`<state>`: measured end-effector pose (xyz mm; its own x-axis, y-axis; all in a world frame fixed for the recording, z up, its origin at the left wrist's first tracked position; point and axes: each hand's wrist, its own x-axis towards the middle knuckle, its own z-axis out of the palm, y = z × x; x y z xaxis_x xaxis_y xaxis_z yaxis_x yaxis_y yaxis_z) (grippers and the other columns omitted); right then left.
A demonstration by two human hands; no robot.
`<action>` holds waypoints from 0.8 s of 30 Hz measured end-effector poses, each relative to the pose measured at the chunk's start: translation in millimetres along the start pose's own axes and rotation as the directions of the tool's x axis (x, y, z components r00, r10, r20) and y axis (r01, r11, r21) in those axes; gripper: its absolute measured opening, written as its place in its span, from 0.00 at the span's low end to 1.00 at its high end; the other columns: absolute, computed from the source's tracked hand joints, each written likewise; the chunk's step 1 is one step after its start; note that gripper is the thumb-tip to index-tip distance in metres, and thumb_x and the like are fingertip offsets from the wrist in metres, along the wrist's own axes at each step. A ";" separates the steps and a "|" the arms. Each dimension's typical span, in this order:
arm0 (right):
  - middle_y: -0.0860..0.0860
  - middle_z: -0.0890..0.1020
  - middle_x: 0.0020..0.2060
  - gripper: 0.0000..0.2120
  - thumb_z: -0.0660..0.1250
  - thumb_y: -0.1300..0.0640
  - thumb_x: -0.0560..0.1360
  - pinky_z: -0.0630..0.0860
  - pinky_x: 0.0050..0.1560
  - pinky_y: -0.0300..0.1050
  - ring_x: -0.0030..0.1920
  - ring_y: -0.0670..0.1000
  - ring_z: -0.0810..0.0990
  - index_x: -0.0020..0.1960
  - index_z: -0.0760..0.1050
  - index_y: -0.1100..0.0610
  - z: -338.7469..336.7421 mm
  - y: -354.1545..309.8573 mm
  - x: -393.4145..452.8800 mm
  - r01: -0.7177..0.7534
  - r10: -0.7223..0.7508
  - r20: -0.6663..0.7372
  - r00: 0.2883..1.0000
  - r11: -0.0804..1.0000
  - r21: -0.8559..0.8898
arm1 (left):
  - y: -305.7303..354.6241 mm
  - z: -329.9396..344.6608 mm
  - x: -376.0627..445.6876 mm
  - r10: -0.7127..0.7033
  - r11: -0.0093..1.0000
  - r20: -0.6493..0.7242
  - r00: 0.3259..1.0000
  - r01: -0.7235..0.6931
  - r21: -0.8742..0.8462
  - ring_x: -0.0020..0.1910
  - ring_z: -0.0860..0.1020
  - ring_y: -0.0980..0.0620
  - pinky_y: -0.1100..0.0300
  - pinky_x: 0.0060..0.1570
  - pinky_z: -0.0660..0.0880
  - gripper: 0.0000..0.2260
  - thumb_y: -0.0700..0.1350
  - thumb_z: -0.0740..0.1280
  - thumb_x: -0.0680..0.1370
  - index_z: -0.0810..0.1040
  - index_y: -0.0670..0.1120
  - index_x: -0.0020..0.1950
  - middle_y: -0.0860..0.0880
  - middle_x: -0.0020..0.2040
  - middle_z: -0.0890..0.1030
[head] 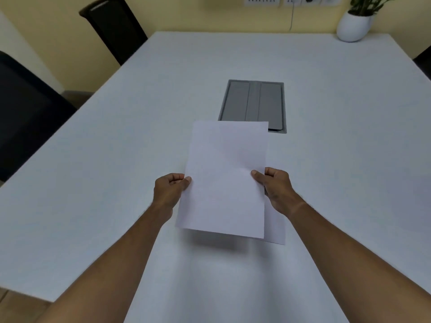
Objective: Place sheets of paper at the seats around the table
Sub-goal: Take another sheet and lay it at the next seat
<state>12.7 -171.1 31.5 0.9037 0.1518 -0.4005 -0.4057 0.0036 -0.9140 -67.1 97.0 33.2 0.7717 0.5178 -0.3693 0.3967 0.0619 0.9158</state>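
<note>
While left hand [171,188] and right hand [275,186] are pinching paper sheets [225,180] by side edges (second sheet peeking beneath), stack is hovering over white table [116,136].

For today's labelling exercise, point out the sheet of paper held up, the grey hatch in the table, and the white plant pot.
sheet of paper [225,180], head view, middle of its face.
grey hatch [253,101], head view, centre of its lid.
white plant pot [353,27], head view, front of its body.

Lighting: soft, even, moderately bright; table [326,159] without glare; faint shadow on table just below held paper [226,178]; wide-angle bending beyond table edges; overall slight softness, blurred chairs [28,108].
</note>
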 end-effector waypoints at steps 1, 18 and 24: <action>0.52 0.86 0.39 0.05 0.73 0.59 0.75 0.75 0.41 0.44 0.37 0.50 0.80 0.40 0.84 0.56 5.6 -1.2 -3.0 0.003 -0.003 0.000 1.000 1.000 0.025 | 0.9 -7.4 -3.4 0.001 1.000 0.005 1.000 -0.001 -0.005 0.42 0.82 0.50 0.56 0.47 0.78 0.03 0.41 0.75 0.74 0.82 0.45 0.45 0.49 0.42 0.85; 0.59 0.83 0.43 0.14 0.72 0.64 0.75 0.79 0.60 0.54 0.44 0.52 0.81 0.52 0.76 0.74 252.0 20.4 -70.7 -0.031 0.045 -0.042 0.998 0.961 0.276 | -29.6 -242.4 -42.5 -0.079 0.837 -0.069 0.994 0.029 -0.547 0.41 0.86 0.49 0.58 0.37 0.81 0.13 0.38 0.76 0.71 0.78 0.48 0.30 0.45 0.42 0.87; 0.51 0.86 0.39 0.04 0.72 0.64 0.75 0.83 0.46 0.43 0.41 0.49 0.85 0.42 0.80 0.60 348.8 34.7 -92.0 -0.049 0.080 -0.071 0.994 0.928 0.371 | -31.5 -310.7 -24.0 -0.027 0.897 -0.081 0.996 -0.012 -0.442 0.41 0.86 0.48 0.59 0.36 0.81 0.09 0.36 0.75 0.72 0.81 0.46 0.35 0.46 0.40 0.86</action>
<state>-132.4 159.9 59.2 0.8755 0.0812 -0.4763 -0.4711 0.3622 -0.8043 -252.6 347.7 62.2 0.7178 0.5837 -0.3797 0.1273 0.4261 0.8957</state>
